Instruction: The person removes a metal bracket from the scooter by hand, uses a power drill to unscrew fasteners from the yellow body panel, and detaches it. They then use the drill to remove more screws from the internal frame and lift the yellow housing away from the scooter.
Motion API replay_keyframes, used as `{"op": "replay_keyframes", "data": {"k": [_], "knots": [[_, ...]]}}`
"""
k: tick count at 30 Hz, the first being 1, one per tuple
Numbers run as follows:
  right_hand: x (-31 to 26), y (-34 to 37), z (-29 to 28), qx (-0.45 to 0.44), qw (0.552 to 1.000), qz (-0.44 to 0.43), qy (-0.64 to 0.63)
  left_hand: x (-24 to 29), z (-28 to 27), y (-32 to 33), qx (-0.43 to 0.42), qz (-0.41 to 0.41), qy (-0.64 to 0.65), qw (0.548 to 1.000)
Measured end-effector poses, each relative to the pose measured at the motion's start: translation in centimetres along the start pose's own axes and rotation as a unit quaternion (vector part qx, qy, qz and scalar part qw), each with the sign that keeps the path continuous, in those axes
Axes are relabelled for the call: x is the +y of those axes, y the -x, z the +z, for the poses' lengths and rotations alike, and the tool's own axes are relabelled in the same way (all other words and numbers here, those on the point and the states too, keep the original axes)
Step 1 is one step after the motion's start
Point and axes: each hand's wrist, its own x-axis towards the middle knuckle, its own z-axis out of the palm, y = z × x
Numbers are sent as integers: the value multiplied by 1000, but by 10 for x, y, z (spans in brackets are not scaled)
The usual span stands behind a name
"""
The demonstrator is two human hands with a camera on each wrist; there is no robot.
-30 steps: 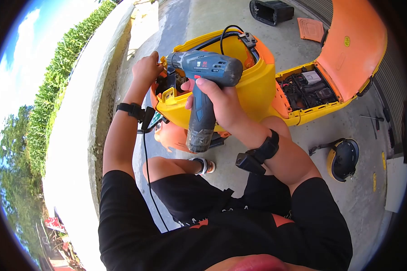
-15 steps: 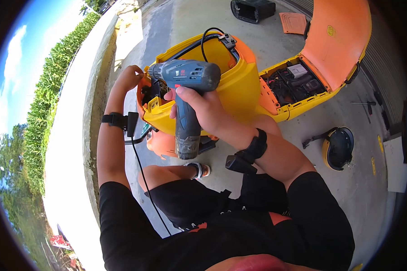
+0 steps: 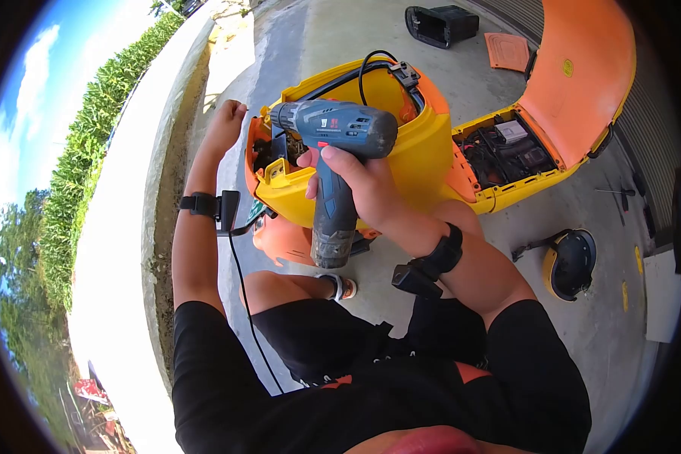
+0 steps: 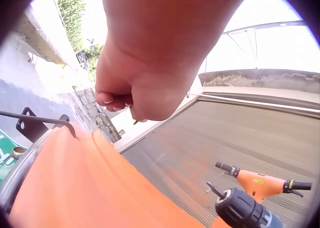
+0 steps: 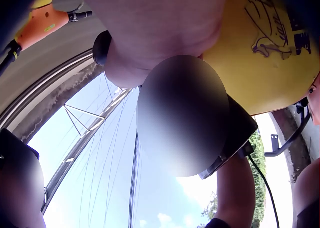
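My right hand [image 3: 363,181] grips a blue-grey cordless drill [image 3: 344,129] by its handle, index finger near the red trigger. The drill's chuck [image 4: 240,205] carries a short bit and points left, over the rim of a yellow and orange scooter body shell [image 3: 408,166]. Just beyond the shell's left end, my left hand [image 3: 225,129] has its fingers curled and pinches a small dark screw-like piece [image 4: 135,122], whose tip pokes out below the fingers. In the right wrist view the shell's yellow side [image 5: 265,78] with dark lettering fills the upper right.
An opened orange lid [image 3: 583,83] rises over a compartment of wiring and dark parts [image 3: 507,151] at the right. A helmet [image 3: 570,265], a screwdriver [image 3: 624,193], a black bin [image 3: 440,26] and an orange panel [image 3: 505,51] lie on the concrete. A low wall [image 3: 163,227] runs along the left.
My left hand has drawn back leftward from the drill's chuck and the shell's edge, with the small piece between its fingers. The drill stays over the shell; the whole view has shifted slightly.
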Motion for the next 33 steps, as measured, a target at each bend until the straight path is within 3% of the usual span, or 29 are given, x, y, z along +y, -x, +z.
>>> {"op": "replay_keyframes", "data": {"k": [1,2,3,5,7,11,17,18,20,21,23,24,25,26,28,31,33], "knots": [[-1,0,0,4,1000,1,4,2,-10,5,-8,-79,161,984],[-3,1,1,-2,1000,-4,3,1,-21,14,4,-68,332,941],[-4,1,1,-1,1000,-4,0,0,-29,25,36,-62,506,860],[-4,2,2,0,1000,-22,5,6,-48,62,45,-61,673,736],[-2,2,1,0,1000,-13,14,8,-52,106,13,-65,809,584],[-1,1,-1,-16,999,2,29,40,-24,200,6,-91,868,489],[4,3,2,-31,998,-20,44,102,53,292,-185,-228,883,367],[5,4,3,-41,997,-23,56,108,64,295,-195,-236,882,358],[3,10,4,-49,996,-44,67,122,89,297,-249,-262,836,413],[2,12,6,-42,997,-46,45,131,97,294,-281,-270,830,398],[-4,21,7,-40,998,-54,10,150,108,284,-283,-257,805,454],[-1,24,6,-37,997,-70,-15,155,115,274,-314,-268,805,426],[-4,27,4,-34,996,-82,-2,163,119,265,-310,-280,791,448],[-8,33,8,-20,993,-112,-18,168,128,256,-322,-249,754,516],[-15,43,5,-13,995,-100,-3,176,139,236,-335,-210,772,498],[-39,60,16,21,991,-132,-5,226,143,210,-246,-242,786,512],[-67,78,27,33,988,-150,-17,256,142,201,-281,-196,786,514]]}}
